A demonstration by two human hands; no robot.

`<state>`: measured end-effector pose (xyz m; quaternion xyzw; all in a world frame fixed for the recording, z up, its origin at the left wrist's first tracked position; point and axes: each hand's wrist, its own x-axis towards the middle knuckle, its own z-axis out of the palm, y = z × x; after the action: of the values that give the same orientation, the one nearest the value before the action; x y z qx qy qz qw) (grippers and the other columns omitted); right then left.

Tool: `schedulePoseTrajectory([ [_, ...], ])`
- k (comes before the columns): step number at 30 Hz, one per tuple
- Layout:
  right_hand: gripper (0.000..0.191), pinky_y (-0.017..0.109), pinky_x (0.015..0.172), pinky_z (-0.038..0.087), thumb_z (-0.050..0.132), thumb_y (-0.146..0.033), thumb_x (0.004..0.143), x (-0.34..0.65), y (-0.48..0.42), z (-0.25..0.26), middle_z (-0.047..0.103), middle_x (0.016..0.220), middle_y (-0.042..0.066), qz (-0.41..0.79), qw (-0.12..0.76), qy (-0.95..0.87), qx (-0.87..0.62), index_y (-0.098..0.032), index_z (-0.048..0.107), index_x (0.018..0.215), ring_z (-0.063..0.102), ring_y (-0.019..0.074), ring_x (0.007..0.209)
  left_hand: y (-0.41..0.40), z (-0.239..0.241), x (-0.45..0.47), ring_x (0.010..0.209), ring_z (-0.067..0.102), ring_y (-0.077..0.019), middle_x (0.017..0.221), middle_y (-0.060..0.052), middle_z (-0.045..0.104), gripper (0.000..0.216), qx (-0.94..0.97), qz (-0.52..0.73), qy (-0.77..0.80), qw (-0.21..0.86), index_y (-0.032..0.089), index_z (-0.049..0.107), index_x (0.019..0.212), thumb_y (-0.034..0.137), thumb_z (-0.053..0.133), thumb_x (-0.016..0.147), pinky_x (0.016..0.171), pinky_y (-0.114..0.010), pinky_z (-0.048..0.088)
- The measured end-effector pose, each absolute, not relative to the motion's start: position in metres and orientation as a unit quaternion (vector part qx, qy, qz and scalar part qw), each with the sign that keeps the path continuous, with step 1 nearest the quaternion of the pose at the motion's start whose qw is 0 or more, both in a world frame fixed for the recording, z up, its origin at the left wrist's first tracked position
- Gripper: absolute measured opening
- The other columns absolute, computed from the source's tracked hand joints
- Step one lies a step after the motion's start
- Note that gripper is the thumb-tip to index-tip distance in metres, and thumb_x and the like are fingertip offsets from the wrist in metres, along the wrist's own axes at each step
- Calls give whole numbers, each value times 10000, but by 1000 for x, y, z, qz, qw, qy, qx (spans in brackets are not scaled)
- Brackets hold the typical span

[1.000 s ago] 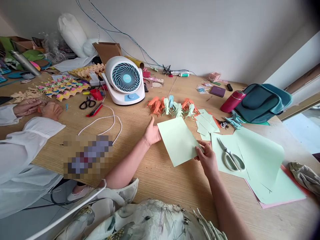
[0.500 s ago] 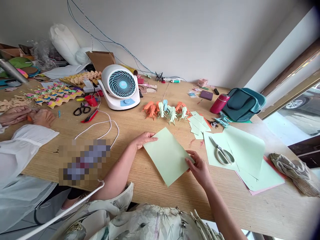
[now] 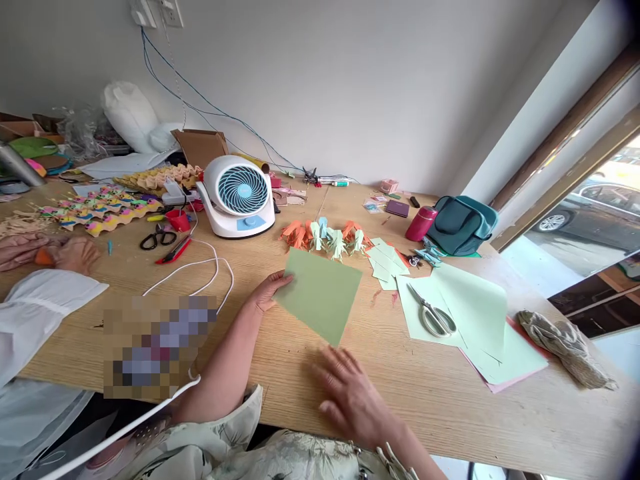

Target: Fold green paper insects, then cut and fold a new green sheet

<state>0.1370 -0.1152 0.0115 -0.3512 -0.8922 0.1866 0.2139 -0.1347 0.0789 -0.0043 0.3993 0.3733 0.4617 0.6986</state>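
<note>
A sheet of pale green paper [image 3: 320,293] is tilted up off the table, its face now in shade. My left hand [image 3: 271,289] pinches it at the left edge, thumb on the near face. Below the sheet's lower corner, my right hand [image 3: 350,393] is spread just over the wood, slightly blurred and holding nothing. Behind the paper stands a row of folded paper figures [image 3: 336,244] in orange, pale green and blue. To the right, scissors [image 3: 434,315] with pale handles lie on larger green sheets [image 3: 480,300].
A white fan [image 3: 240,193] stands at the back left, its cable looping across the table [image 3: 280,373]. Small cut green pieces [image 3: 387,261], a red bottle [image 3: 421,223] and a teal bag [image 3: 463,223] sit on the right. At far left, another person's hands [image 3: 70,252] hold something orange.
My right hand has let go of the green sheet and moved down and left, fingers spreading. The sheet has turned and tilted up in my left hand. The whole view has shifted slightly.
</note>
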Motion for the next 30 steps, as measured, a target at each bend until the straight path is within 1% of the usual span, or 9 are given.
schedulePoseTrajectory([
  [3, 609, 509, 1184, 249, 528, -414, 917, 137, -104, 7, 448, 1503, 12, 171, 174, -916, -318, -363, 338, 1493, 372, 305, 1401, 78, -5, -132, 734, 671, -165, 830, -55, 742, 411, 396, 456, 371, 706, 157, 712, 881, 397, 865, 584, 698, -257, 490],
  [5, 577, 524, 1165, 276, 513, -379, 926, 159, -81, -1, 496, 1467, 42, 125, 151, -919, -342, -320, 367, 1481, 384, 301, 1394, 75, -4, -128, 715, 671, -166, 815, -61, 740, 392, 400, 445, 367, 712, 153, 715, 866, 392, 863, 593, 692, -264, 491],
  [8, 496, 582, 1009, 430, 529, -315, 912, 207, -43, -11, 565, 1372, 165, -35, 202, -834, -512, -230, 473, 1398, 524, 367, 1257, 71, -3, -122, 694, 672, -173, 806, -75, 740, 384, 407, 426, 357, 725, 148, 723, 848, 391, 869, 589, 696, -282, 499],
  [10, 434, 570, 928, 486, 502, -290, 933, 228, -30, -10, 617, 1275, 180, -106, 248, -774, -573, -225, 488, 1361, 583, 362, 1166, 70, -3, -118, 698, 676, -180, 817, -84, 742, 380, 410, 416, 352, 732, 147, 731, 857, 381, 869, 592, 707, -293, 501],
  [15, 586, 505, 944, 517, 519, -283, 936, 210, -44, 4, 463, 1428, 166, -105, 340, -777, -520, -253, 298, 1478, 516, 326, 1263, 68, -3, -112, 731, 687, -192, 868, -95, 749, 395, 410, 404, 347, 741, 144, 738, 915, 371, 859, 614, 734, -304, 506],
  [18, 612, 450, 796, 580, 508, -266, 943, 188, -52, 5, 550, 1321, 165, -70, 377, -770, -509, -268, 242, 1494, 671, 268, 995, 67, -2, -110, 741, 688, -184, 883, -84, 752, 402, 408, 409, 350, 737, 152, 734, 934, 375, 855, 623, 746, -297, 510],
  [21, 644, 377, 646, 583, 473, -218, 940, 182, -50, 0, 672, 1075, 124, -30, 397, -758, -517, -230, 181, 1513, 688, 208, 719, 66, -1, -107, 762, 693, -194, 901, -93, 753, 436, 412, 411, 355, 732, 149, 726, 973, 385, 851, 629, 763, -308, 516],
  [25, 647, 342, 626, 552, 418, -82, 837, 187, -36, -4, 683, 805, 54, -4, 341, -809, -479, -200, 336, 1467, 659, 216, 690, 65, 0, -102, 771, 697, -204, 893, -97, 753, 480, 425, 413, 360, 720, 139, 716, 992, 413, 850, 622, 768, -313, 515],
  [30, 645, 301, 649, 538, 389, -17, 697, 192, -14, -10, 708, 849, 35, 100, 325, -804, -489, -226, 578, 1277, 640, 178, 661, 66, 0, -100, 726, 686, -200, 858, -76, 752, 493, 451, 412, 386, 691, 145, 711, 985, 452, 837, 621, 689, -287, 500],
])
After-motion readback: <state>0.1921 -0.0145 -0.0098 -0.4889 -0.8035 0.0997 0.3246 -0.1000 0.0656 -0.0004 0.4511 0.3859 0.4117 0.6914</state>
